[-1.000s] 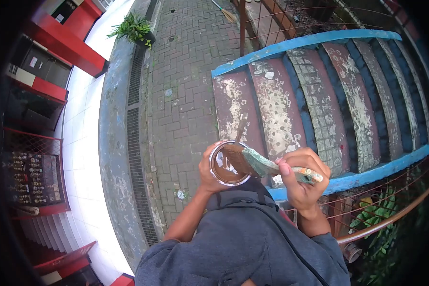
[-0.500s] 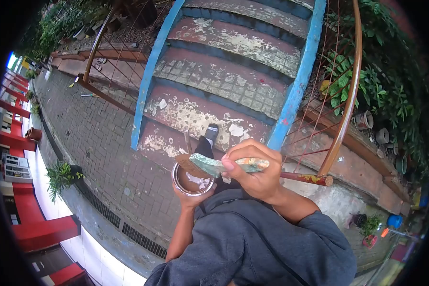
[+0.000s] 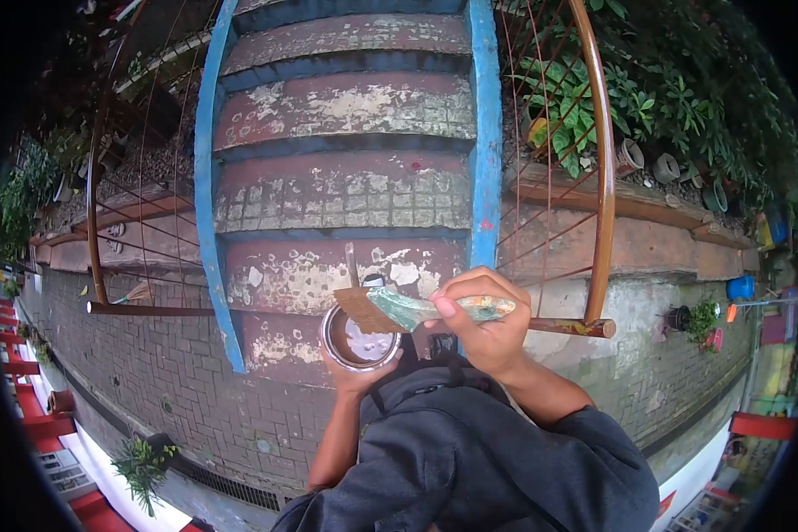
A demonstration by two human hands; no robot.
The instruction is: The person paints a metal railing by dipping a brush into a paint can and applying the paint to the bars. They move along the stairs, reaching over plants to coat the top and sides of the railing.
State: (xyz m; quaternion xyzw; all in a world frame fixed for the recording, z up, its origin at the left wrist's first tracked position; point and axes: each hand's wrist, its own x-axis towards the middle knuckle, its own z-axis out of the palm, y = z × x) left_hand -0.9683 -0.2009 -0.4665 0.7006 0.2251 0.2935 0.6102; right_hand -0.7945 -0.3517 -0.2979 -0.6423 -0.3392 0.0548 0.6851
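My left hand (image 3: 349,378) is wrapped round the side of a round paint can (image 3: 326,339), which has brown paint inside with a pale reflection on it. In my right hand (image 3: 496,335) is a wide paintbrush (image 3: 403,308), gripped by its paint-stained greenish handle between thumb and fingers. Its brown bristles (image 3: 363,309) point left and overlap the far rim of the can in this view. Beyond the bristles a thin stick (image 3: 352,264) stands up. Part of a shoe (image 3: 374,281) shows behind the brush on a lower step.
Straight ahead rise worn maroon steps (image 3: 346,191) with peeling patches, between blue side edges (image 3: 485,133). Brown metal railings (image 3: 605,177) flank them on both sides. Brick paving (image 3: 160,355) lies to the left. Potted plants (image 3: 142,470) and leafy greenery (image 3: 683,106) stand farther out.
My view has turned, so the steps now look upright and sit farther left. The brush handle has levelled a little above the can. Both hands keep their holds.
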